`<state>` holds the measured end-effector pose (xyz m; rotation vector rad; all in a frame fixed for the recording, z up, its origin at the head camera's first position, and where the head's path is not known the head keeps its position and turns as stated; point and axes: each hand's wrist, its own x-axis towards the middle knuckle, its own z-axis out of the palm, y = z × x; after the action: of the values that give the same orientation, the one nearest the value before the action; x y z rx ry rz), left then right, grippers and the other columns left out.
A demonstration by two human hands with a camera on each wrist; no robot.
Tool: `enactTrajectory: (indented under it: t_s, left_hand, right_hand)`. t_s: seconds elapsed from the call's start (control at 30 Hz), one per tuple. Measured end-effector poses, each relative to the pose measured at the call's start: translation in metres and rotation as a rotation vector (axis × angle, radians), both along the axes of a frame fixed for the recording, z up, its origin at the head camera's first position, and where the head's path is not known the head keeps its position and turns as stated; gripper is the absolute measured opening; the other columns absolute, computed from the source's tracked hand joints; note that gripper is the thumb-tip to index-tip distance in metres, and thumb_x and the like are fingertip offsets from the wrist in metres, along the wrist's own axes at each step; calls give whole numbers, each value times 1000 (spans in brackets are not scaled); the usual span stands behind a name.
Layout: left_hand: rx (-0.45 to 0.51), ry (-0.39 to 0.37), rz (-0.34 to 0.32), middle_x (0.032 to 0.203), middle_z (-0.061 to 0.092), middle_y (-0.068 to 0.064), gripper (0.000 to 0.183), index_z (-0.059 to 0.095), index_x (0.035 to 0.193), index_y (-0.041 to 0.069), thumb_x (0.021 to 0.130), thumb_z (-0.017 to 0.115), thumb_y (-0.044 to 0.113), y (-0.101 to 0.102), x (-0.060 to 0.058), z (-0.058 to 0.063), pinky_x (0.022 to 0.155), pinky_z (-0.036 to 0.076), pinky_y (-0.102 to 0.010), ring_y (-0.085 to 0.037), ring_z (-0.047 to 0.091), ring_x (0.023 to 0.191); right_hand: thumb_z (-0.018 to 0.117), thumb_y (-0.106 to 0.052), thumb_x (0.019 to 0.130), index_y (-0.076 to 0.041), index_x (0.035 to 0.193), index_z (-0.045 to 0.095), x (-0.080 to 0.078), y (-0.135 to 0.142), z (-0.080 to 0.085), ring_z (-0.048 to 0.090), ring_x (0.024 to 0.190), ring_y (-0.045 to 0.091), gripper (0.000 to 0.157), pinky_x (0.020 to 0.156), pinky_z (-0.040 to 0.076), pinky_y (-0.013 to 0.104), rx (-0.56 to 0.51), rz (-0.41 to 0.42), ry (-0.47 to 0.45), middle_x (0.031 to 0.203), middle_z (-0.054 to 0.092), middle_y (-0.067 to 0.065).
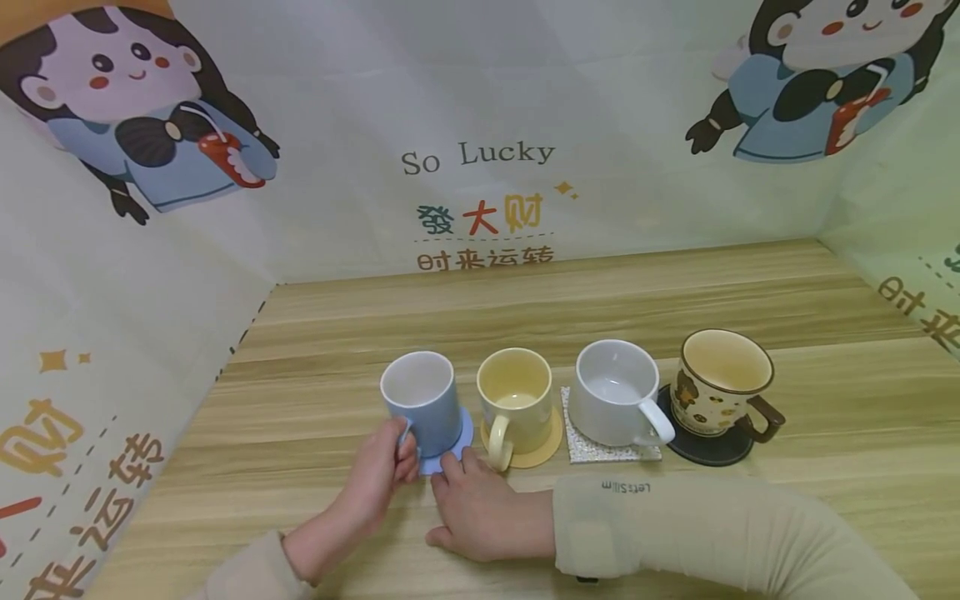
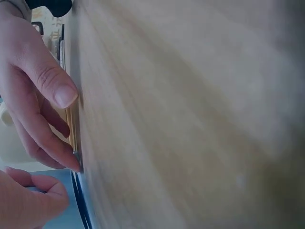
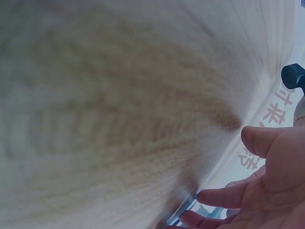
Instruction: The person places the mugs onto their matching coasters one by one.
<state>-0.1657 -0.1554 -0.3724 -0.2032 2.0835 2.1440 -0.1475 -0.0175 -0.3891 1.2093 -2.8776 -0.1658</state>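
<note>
A blue mug [image 1: 427,408] with a pale inside stands on a round blue coaster [image 1: 467,429] at the left end of a row. My left hand [image 1: 378,467] grips its handle, fingers curled round it; the left wrist view shows the same hand [image 2: 33,200] against the blue side. The right hand [image 1: 480,508] lies low over the table with its fingers extended, fingertips at the coaster's front edge. In the right wrist view those spread fingers [image 3: 221,196] reach to the coaster's rim. Just right of them is a yellow mug [image 1: 517,392] on a yellow coaster [image 1: 551,442].
Farther right, a white mug [image 1: 611,408] stands on a square silvery coaster [image 1: 581,446]. Beside it a brown-handled patterned mug [image 1: 712,400] rests on a black coaster [image 1: 705,450]. A printed cloth backdrop [image 1: 337,167] encloses the wooden table [image 1: 315,358] at the back and sides.
</note>
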Motion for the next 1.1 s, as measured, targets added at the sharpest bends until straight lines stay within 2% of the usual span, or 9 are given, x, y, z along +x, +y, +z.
enactTrajectory:
  t_s: [0.2, 0.53, 0.73, 0.8, 0.97, 1.1]
  left_hand:
    - [-5, 27, -30, 45, 25, 3, 38, 27, 55, 11, 93, 26, 17, -1, 2, -4, 50, 30, -22, -11, 29, 44]
    - [-104, -3, -92, 52, 39, -2, 36, 36, 60, 9, 93, 26, 19, -4, 1, -6, 62, 41, -27, -17, 43, 54]
    - [-146, -15, -223, 62, 54, 1, 39, 45, 66, 10, 96, 22, 21, -13, -4, -3, 72, 45, -26, -10, 54, 66]
    - [-191, -5, -260, 69, 58, 1, 40, 49, 70, 9, 97, 23, 22, -17, -5, -1, 76, 45, -27, -9, 58, 73]
    - [-372, 24, -285, 87, 65, -4, 40, 61, 87, -4, 96, 35, 25, -29, -9, 7, 82, 47, -32, -11, 60, 84]
    - [-527, 1, -382, 102, 64, -13, 44, 60, 105, -7, 95, 39, 31, -44, -13, 17, 82, 47, -40, -20, 60, 94]
  right_hand:
    - [52, -58, 83, -4, 121, 55, 0, 0, 1, 42, 93, 19, 65, 83, 39, 26, -7, 8, -1, 101, 46, 5]
    - [54, -57, 83, -5, 123, 53, -1, 4, 3, 43, 97, 21, 66, 78, 44, 27, -14, -20, -36, 104, 46, 6]
    - [53, -56, 83, -4, 121, 54, -3, 7, 4, 44, 97, 20, 64, 87, 41, 29, -6, -1, -13, 104, 47, 6]
    - [52, -57, 84, -3, 122, 54, -3, 8, 5, 45, 100, 21, 66, 91, 39, 30, 8, 7, -4, 105, 47, 7]
    - [50, -55, 86, -1, 122, 53, -4, 10, 10, 48, 105, 23, 66, 97, 37, 30, 9, 23, -34, 109, 52, 9]
    - [51, -49, 88, -3, 118, 55, -6, 14, 19, 50, 103, 20, 56, 92, 42, 29, -79, 47, -101, 108, 55, 7]
